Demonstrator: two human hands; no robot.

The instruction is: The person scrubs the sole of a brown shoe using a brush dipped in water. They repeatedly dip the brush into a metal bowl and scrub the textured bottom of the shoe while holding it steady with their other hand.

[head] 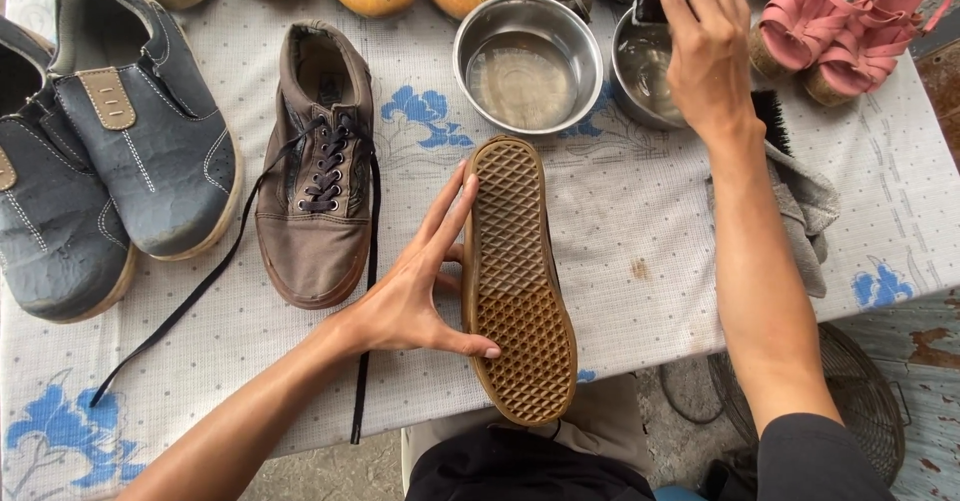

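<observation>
A brown canvas shoe (518, 281) lies sole-up at the table's near edge, its tan waffle sole facing me. My left hand (425, 281) holds it by its left side, fingers spread, thumb on the sole. Its mate (318, 161), upright with loose black laces, sits just to the left. My right hand (705, 46) reaches to the far right over a steel bowl (640, 71) and grips a small dark object, mostly hidden by the fingers.
A second steel bowl (528, 61) with cloudy water stands behind the upturned shoe. Blue-grey shoes (120, 151) lie at left, pink sandals (840, 31) at far right, more shoes along the back. A grey rag (810, 206) and a dark brush (770, 116) lie right.
</observation>
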